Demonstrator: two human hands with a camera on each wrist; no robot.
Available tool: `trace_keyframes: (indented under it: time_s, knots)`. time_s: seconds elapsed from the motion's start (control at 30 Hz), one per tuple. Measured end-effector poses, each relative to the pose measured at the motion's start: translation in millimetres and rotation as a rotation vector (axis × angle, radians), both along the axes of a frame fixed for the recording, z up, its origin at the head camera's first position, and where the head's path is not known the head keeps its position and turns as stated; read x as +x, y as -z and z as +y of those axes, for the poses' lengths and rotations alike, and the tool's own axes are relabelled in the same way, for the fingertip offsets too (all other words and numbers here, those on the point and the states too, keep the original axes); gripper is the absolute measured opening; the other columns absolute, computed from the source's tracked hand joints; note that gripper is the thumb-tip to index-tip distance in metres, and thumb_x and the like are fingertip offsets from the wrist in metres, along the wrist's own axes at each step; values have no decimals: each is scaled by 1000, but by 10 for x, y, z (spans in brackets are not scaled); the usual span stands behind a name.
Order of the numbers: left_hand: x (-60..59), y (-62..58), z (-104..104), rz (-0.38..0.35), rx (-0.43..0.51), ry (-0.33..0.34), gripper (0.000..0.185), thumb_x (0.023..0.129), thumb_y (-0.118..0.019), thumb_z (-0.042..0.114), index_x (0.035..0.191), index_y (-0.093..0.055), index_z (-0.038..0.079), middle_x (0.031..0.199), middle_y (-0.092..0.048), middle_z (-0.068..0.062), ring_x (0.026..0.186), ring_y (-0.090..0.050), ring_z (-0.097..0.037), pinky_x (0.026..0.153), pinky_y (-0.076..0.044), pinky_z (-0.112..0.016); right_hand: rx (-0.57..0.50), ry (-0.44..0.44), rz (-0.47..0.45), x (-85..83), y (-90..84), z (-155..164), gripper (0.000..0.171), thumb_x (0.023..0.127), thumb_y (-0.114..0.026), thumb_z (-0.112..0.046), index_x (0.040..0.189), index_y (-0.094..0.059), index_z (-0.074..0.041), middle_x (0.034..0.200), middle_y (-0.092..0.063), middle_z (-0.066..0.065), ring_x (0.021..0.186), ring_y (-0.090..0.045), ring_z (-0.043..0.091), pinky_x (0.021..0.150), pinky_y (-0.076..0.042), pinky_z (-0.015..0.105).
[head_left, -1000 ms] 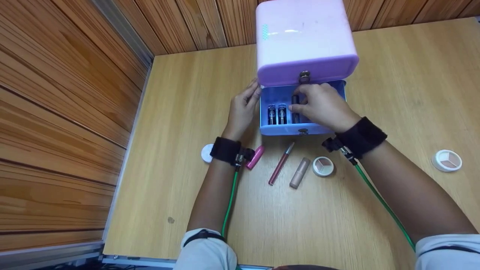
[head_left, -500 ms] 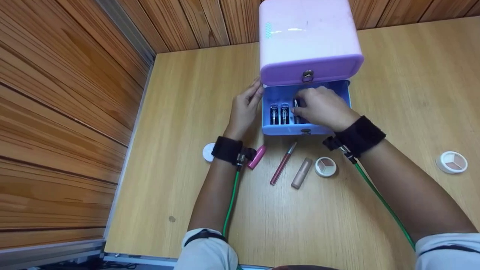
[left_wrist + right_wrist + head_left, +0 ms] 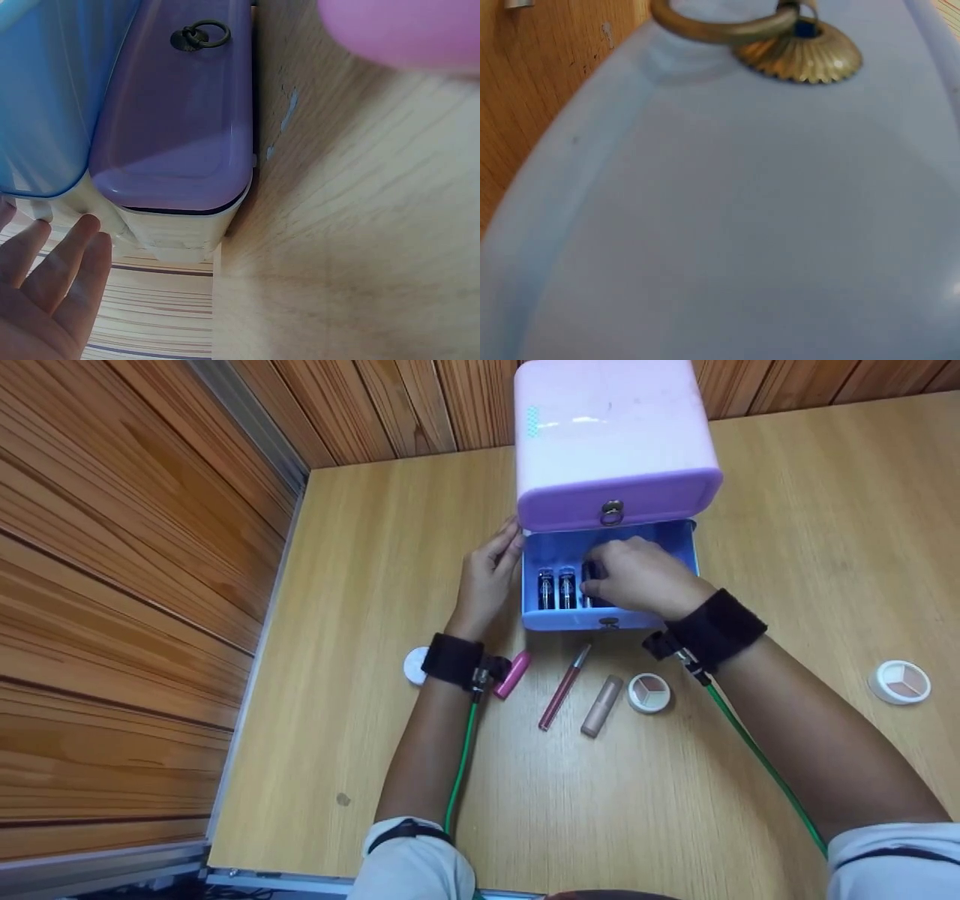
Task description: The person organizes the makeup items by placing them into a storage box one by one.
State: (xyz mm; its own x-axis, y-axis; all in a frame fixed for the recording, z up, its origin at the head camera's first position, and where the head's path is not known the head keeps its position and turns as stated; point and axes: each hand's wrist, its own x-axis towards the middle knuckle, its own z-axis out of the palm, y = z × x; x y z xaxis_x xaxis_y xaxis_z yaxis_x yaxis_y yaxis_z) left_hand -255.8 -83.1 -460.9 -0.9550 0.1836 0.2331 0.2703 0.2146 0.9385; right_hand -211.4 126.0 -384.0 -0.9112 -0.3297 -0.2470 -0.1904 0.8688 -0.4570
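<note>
A pink drawer box [image 3: 611,435] stands at the back of the wooden table, its blue lower drawer [image 3: 600,619] pulled out. Two dark lipstick tubes [image 3: 556,588] lie side by side in the drawer. My right hand [image 3: 637,577] reaches into the drawer, its fingers curled round a third dark tube [image 3: 589,572] next to them, which it mostly hides. My left hand [image 3: 491,574] rests with straight fingers against the box's left side. In the left wrist view its fingers [image 3: 56,281] lie beside the purple drawer front [image 3: 176,112]. The right wrist view shows only the blue drawer front [image 3: 742,225] and its brass ring pull [image 3: 780,37].
In front of the drawer lie a pink tube [image 3: 514,673], a lip gloss wand [image 3: 562,690], a beige tube [image 3: 601,705] and a round palette [image 3: 649,692]. A white disc [image 3: 412,666] sits by my left wrist, another palette [image 3: 900,681] at far right. Wooden walls close the left and back.
My right hand has sunk lower into the drawer with the dark tube, bringing it down beside the other two. The left hand has stayed against the box.
</note>
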Motion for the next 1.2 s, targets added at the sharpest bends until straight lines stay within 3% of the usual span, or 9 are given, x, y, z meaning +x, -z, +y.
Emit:
trace_keyframes:
  time_s: [0.27, 0.77, 1.2]
  knots:
    - [-13, 8, 4, 38, -23, -7, 44, 101, -49, 31, 140, -50, 11, 147, -45, -1, 132, -37, 2, 104, -34, -15, -6, -33, 14, -17, 19, -2, 42, 95, -63, -26, 131, -59, -4, 99, -65, 10, 82, -59, 26, 74, -48, 42]
    - [-26, 13, 17, 30, -17, -6, 43, 101, -49, 31, 140, -50, 13, 148, -43, -4, 133, -36, 1, 105, -32, -15, -22, -19, 24, 1, -8, 30, 44, 97, -60, -30, 134, -57, -6, 101, -65, 11, 81, -59, 26, 71, -48, 40]
    - [-40, 18, 29, 43, -7, 0, 41, 101, -50, 27, 139, -50, 10, 147, -45, -6, 133, -37, 0, 105, -33, -15, -34, -22, 142, 126, -149, 120, 35, 98, -59, -28, 127, -63, -7, 70, -56, 5, 56, -50, 20, 50, -37, 34]
